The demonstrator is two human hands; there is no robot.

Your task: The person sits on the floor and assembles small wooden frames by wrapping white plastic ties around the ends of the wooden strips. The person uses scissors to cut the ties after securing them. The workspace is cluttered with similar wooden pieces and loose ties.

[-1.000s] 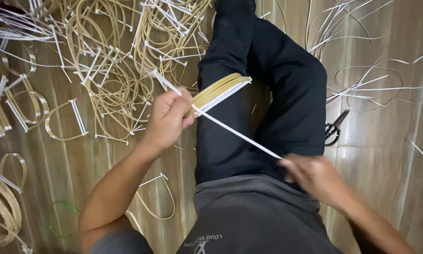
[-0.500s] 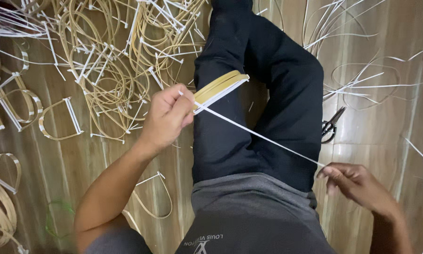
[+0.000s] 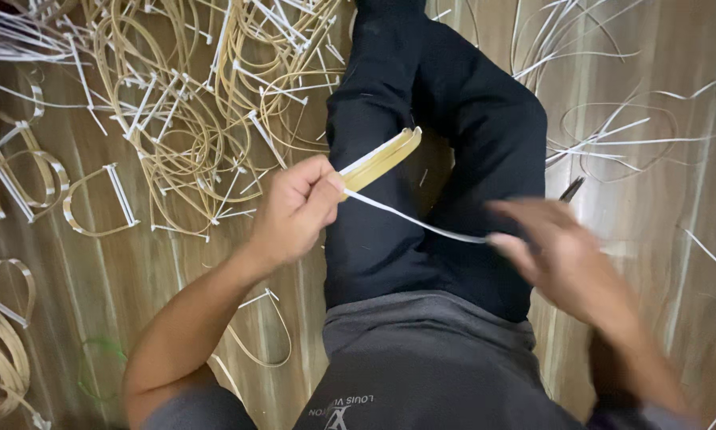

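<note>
My left hand [image 3: 298, 209] is closed around a bundle of flat yellow cane strips [image 3: 383, 157], held above my black-trousered leg [image 3: 421, 143]. A thin white strip [image 3: 421, 224] runs from that bundle down to my right hand [image 3: 561, 255], which is blurred with motion and pinches the strip's far end over my right thigh.
A tangled heap of bent cane loops with white ties [image 3: 191, 103] covers the wooden floor [image 3: 135, 263] at upper left. Finished loops [image 3: 95, 199] lie at the left edge. Loose white strips [image 3: 612, 127] lie at the right, and scissors [image 3: 571, 189] peek out beside my knee.
My right hand has swung back in from the far lower right toward the bundle, shortening the taut white strip. The left hand has held the bundle nearly still.
</note>
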